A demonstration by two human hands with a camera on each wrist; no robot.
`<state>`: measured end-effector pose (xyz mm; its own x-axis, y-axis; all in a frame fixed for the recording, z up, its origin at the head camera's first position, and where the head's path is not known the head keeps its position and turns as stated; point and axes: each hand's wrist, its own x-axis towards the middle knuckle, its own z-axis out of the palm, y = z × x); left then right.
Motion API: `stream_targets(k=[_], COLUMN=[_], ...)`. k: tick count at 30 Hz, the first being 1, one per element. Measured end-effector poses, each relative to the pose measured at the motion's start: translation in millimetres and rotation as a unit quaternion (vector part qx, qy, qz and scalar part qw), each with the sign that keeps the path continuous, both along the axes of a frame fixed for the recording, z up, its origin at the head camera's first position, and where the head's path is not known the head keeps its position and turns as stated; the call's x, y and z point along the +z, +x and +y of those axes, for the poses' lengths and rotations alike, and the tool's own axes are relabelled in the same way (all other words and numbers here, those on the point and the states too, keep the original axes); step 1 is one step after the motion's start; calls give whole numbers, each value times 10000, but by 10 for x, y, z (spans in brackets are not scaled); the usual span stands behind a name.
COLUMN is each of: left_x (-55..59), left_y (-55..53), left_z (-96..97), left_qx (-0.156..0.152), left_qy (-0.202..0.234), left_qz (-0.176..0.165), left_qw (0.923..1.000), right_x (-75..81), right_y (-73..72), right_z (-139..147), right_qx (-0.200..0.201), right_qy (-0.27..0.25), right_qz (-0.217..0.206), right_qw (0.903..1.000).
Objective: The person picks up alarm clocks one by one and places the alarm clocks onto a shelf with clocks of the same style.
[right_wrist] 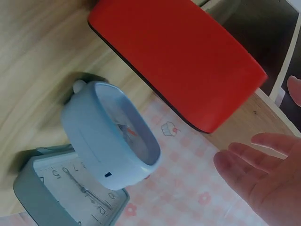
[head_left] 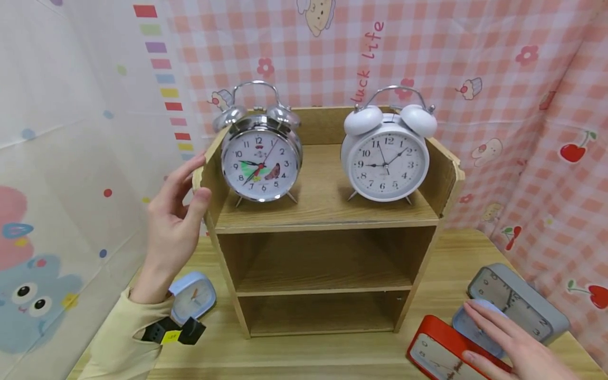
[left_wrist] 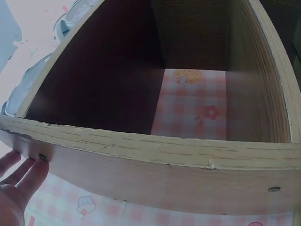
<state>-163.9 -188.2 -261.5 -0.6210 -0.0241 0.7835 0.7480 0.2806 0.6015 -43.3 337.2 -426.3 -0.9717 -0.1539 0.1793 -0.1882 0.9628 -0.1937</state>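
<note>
At the upper left edge of a wooden shelf (head_left: 328,227), my left hand (head_left: 176,221) touches the side panel; in the left wrist view its fingertips rest against the panel's outer face. A silver twin-bell alarm clock (head_left: 261,163) stands on the top board near that hand, and a white twin-bell alarm clock (head_left: 387,163) stands to its right. My right hand (head_left: 527,353) has its fingers extended over a red clock (head_left: 434,345) and a small light blue clock (head_left: 475,322), partly hiding both in the head view. The right wrist view has this hand holding nothing, apart from both clocks.
A larger grey clock (head_left: 546,301) lies behind the small blue one on the wood-grain table (head_left: 370,356). Another light blue clock (head_left: 204,293) is left of the shelf, near my left wrist. Patterned cloth (head_left: 313,58) hangs behind and at both sides.
</note>
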Motion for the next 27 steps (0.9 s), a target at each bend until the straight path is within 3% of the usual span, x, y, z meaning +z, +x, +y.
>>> stream_targets(k=[6,10,27], left_x=[-43,-54,-55], left_y=[-27,-41,-45], left_z=[12,13,16], left_qx=[21,-96,-149], left_qy=[86,112,62], left_qz=[74,205,335], left_qw=[9999,9997,9993], right_x=[9,14,-130], right_y=[-32,-62,-64], right_z=[-31,-33,-4], right_qx=[-225,-209,-172], right_qy=[-197,-161,-272], right_qz=[-1302,-1769,-1960], right_qw=[9910,9839,9801])
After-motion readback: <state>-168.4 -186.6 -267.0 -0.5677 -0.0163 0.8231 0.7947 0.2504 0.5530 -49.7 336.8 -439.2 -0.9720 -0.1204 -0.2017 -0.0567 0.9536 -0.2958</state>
